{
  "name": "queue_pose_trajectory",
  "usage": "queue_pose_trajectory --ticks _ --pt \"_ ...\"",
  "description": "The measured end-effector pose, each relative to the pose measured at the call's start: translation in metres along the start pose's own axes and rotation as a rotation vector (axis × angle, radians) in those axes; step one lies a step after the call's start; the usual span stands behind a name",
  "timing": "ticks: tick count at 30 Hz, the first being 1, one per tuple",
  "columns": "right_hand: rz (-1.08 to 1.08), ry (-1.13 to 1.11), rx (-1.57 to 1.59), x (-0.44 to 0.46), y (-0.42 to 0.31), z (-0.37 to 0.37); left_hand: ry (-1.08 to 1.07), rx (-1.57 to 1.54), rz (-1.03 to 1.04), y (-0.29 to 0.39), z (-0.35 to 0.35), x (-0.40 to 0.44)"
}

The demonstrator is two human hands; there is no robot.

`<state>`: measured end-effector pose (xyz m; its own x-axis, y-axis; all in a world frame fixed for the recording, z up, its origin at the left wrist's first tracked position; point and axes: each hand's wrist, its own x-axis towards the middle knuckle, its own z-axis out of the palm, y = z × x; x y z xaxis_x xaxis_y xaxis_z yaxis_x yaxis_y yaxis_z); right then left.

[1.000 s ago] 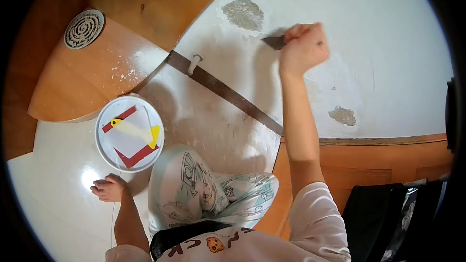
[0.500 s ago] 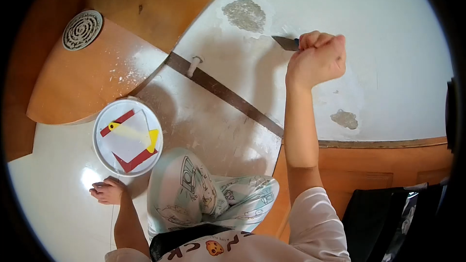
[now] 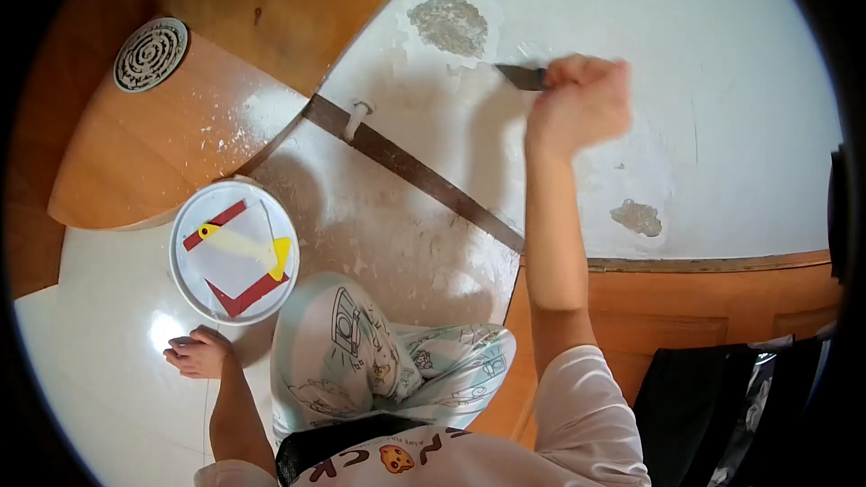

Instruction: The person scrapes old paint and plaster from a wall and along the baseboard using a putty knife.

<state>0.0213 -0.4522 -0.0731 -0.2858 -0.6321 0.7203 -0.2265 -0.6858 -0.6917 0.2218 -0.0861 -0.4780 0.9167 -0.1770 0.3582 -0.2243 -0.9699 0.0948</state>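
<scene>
one scraper [image 3: 520,78], blade at the white wall [image 3: 740,117], below the larger bare patch [image 3: 449,25]; handle clamped in the right hand [image 3: 582,104]. left hand [image 3: 197,353], well apart, empty, near the round white lid [image 3: 262,307].

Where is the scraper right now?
In the head view, the scraper is in the right hand, against or near the white wall, just below the upper bare patch.

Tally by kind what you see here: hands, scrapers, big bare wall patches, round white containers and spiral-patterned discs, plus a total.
Hands: 2 (left hand, right hand)
Scraper: 1
Big bare wall patches: 2 (upper patch, lower patch)
Round white container: 1
Spiral-patterned disc: 1
Total: 7
</scene>
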Motion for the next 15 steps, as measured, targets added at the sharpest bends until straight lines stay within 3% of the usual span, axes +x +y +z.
queue_pose_trajectory --ticks 1,2,4,6,7,9,11,13,14,15 --pt "0.037 0.037 -0.086 -0.003 0.010 -0.003 -0.012 -0.005 0.013 -0.003 -0.002 0.001" --pt "0.184 -0.031 0.055 -0.008 0.020 -0.009 -0.016 -0.016 0.014 -0.002 -0.001 0.003" --pt "-0.003 -0.131 0.274 0.001 0.008 -0.025 -0.041 -0.018 -0.008 0.006 -0.002 0.006" --pt "-0.136 -0.081 0.126 0.002 0.009 -0.021 -0.072 -0.028 0.010 -0.002 -0.002 0.003" --pt "-0.195 0.020 -0.133 -0.001 0.014 -0.009 -0.016 -0.024 0.022 -0.006 0.005 0.003" --pt "0.175 -0.058 0.148 -0.005 0.032 -0.009 -0.033 -0.054 -0.009 -0.002 0.003 0.002" --pt "-0.316 -0.066 0.030 -0.013 0.017 -0.017 -0.024 -0.041 0.000 0.007 -0.002 0.006" --pt "-0.204 -0.276 0.460 -0.001 -0.007 -0.033 -0.050 0.014 0.019 0.000 -0.003 0.005" --pt "-0.449 -0.031 -0.238 -0.007 0.011 -0.016 -0.025 -0.014 0.029 -0.008 0.002 0.004" --pt "-0.212 -0.060 -0.033 -0.010 0.011 -0.007 0.004 -0.061 0.028 -0.005 0.004 0.004"
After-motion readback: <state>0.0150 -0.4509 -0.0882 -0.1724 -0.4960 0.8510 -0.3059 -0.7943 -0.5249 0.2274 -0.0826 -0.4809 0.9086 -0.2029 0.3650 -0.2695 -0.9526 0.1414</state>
